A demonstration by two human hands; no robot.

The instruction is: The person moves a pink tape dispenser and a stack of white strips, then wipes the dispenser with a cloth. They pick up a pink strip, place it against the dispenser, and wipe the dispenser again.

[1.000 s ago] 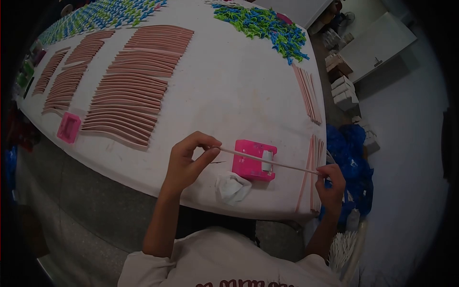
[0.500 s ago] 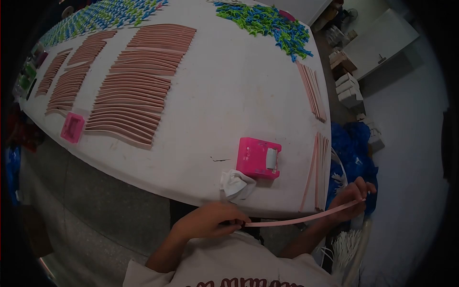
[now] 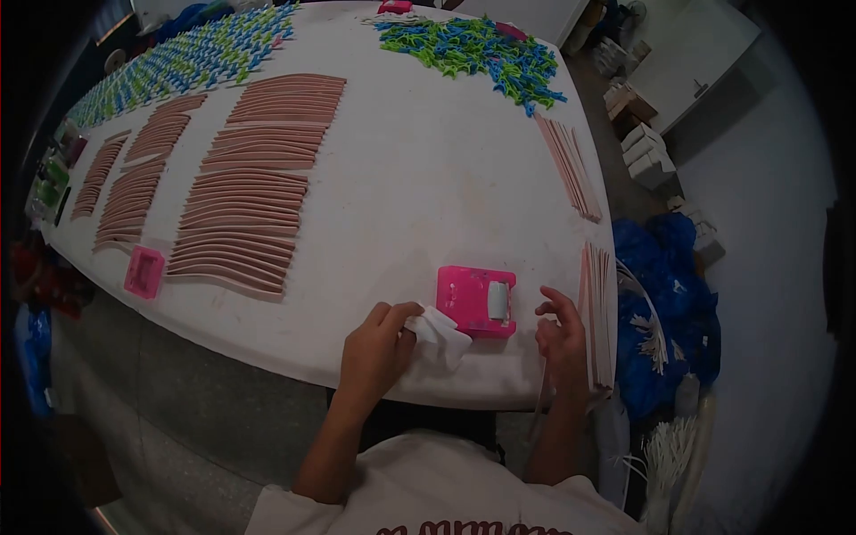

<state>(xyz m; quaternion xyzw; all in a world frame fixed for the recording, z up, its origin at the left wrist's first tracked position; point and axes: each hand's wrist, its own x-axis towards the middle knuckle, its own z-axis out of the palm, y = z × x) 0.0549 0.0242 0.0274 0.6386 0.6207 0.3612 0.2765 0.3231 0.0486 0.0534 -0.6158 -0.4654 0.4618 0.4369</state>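
Note:
My left hand [image 3: 378,349] pinches a crumpled white cloth [image 3: 440,337] at the table's near edge. Just right of the cloth sits a pink box with a pale roller [image 3: 465,301]. My right hand [image 3: 563,342] is raised between this box and the bundle of pale pink strips [image 3: 596,312], its index finger stretched out and other fingers curled. A thin strip [image 3: 540,400] hangs down from the right hand; its upper end is hidden by the fingers.
Rows of pink strips [image 3: 239,218] cover the left part of the white table [image 3: 383,196], beside a small pink tray [image 3: 144,273]. Green and blue pieces [image 3: 481,55] are heaped at the back. Blue bags [image 3: 664,357] stand on the floor at the right.
The strip no longer stretches between both hands. My left hand has moved up onto the cloth and taken hold of it; my right hand has moved left and up over the table. The view has shifted.

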